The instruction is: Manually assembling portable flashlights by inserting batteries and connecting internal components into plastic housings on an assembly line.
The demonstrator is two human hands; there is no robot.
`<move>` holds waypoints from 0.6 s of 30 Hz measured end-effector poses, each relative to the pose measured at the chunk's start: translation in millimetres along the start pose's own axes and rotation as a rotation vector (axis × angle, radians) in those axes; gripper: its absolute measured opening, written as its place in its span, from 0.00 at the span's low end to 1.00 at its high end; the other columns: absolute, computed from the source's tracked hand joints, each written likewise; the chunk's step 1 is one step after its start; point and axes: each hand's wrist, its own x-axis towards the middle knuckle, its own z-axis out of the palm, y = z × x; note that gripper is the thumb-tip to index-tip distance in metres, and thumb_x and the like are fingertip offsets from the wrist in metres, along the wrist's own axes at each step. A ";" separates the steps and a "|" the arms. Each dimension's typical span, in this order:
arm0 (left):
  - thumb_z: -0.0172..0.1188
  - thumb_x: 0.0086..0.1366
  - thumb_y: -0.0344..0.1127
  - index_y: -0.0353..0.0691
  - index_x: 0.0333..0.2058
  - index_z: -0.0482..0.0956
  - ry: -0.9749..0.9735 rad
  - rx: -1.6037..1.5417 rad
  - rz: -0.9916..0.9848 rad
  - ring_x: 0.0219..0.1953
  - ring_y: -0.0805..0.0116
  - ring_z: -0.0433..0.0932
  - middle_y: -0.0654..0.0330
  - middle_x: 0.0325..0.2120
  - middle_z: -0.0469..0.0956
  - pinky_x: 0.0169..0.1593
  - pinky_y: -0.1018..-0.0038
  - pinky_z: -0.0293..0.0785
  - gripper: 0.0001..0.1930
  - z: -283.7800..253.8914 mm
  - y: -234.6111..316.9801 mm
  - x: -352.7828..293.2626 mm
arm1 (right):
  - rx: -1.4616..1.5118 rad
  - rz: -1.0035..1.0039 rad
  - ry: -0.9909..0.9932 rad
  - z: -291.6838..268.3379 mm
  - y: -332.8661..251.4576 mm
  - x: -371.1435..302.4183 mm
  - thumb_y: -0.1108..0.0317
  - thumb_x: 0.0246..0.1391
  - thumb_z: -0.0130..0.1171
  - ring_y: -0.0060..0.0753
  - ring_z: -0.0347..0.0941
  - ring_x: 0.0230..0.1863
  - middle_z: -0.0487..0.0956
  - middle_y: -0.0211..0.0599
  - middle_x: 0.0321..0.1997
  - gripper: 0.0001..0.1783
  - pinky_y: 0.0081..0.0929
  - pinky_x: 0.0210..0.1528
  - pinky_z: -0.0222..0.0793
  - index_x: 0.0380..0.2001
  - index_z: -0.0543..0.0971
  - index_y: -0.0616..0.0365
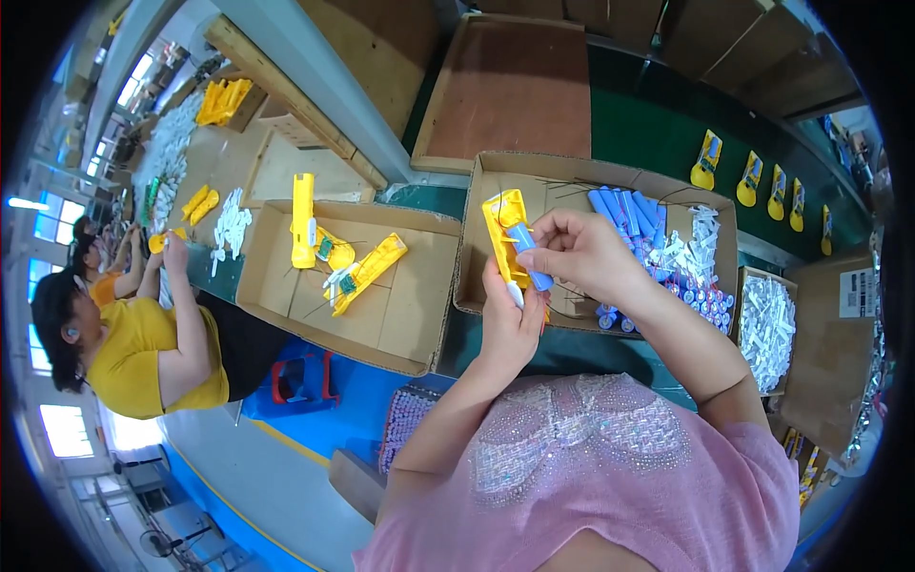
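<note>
Clamped in left hand (510, 326): one yellow housing (496, 227), tilted, over cardboard tray (548, 192). Pinched in right hand (589, 252): one blue cylinder (521, 237), at the housing's open side. In left-side tray (405, 310): two long yellow housings (303, 224). On green surface (640, 119), right: five yellow pieces (750, 179), in row.

The yellow housing (496, 232) was smooth, glossy plastic. The blue cylinder (521, 238) appeared smooth and satin-finished. The carton (558, 172) was matt cardboard; the framed board (515, 91) was wood.

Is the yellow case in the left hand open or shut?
Open: the yellow case shows its hollow inside, by the blue battery.
</note>
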 end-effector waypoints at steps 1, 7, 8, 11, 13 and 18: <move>0.45 0.57 0.28 0.31 0.50 0.46 0.004 0.003 0.003 0.33 0.66 0.71 0.52 0.35 0.66 0.35 0.75 0.68 0.25 -0.1 -2.1 -0.7 | 0.001 -0.004 -0.004 0.5 -2.7 -3.6 0.74 0.43 0.57 0.14 0.68 0.25 0.73 0.30 0.26 0.10 0.12 0.27 0.64 0.30 0.70 0.65; 0.44 0.57 0.25 0.34 0.52 0.45 0.052 0.257 0.209 0.38 0.72 0.68 0.55 0.40 0.63 0.40 0.78 0.67 0.25 -5.9 -3.0 1.6 | 0.437 0.074 -0.063 1.2 -12.4 -13.6 0.71 0.45 0.56 0.13 0.67 0.27 0.73 0.27 0.26 0.10 0.11 0.26 0.63 0.32 0.72 0.63; 0.44 0.57 0.26 0.34 0.52 0.45 0.047 0.229 0.166 0.38 0.72 0.68 0.55 0.41 0.63 0.40 0.78 0.67 0.26 -5.3 -5.3 1.2 | 0.389 0.045 -0.018 3.6 -9.4 -12.8 0.72 0.45 0.55 0.14 0.67 0.27 0.73 0.28 0.27 0.10 0.11 0.26 0.63 0.33 0.71 0.63; 0.44 0.57 0.26 0.34 0.52 0.44 0.068 0.270 0.176 0.35 0.73 0.69 0.56 0.39 0.64 0.38 0.78 0.68 0.26 -3.1 -5.2 1.7 | 0.271 0.032 0.034 5.9 -5.5 -10.3 0.73 0.46 0.54 0.15 0.68 0.28 0.72 0.29 0.29 0.11 0.12 0.27 0.64 0.35 0.70 0.63; 0.44 0.57 0.27 0.34 0.51 0.45 0.029 0.068 0.099 0.32 0.74 0.69 0.57 0.36 0.64 0.36 0.79 0.68 0.25 -3.1 -8.9 0.9 | 0.202 0.049 0.042 7.8 -1.2 -8.5 0.74 0.46 0.54 0.16 0.68 0.29 0.71 0.29 0.31 0.12 0.13 0.28 0.65 0.37 0.69 0.63; 0.45 0.57 0.30 0.31 0.51 0.45 0.027 0.050 0.138 0.33 0.68 0.71 0.52 0.36 0.66 0.35 0.75 0.68 0.26 3.7 -2.7 -5.6 | 0.232 -0.193 0.086 10.5 11.8 -6.6 0.75 0.46 0.53 0.18 0.67 0.34 0.70 0.33 0.36 0.15 0.16 0.34 0.67 0.40 0.67 0.63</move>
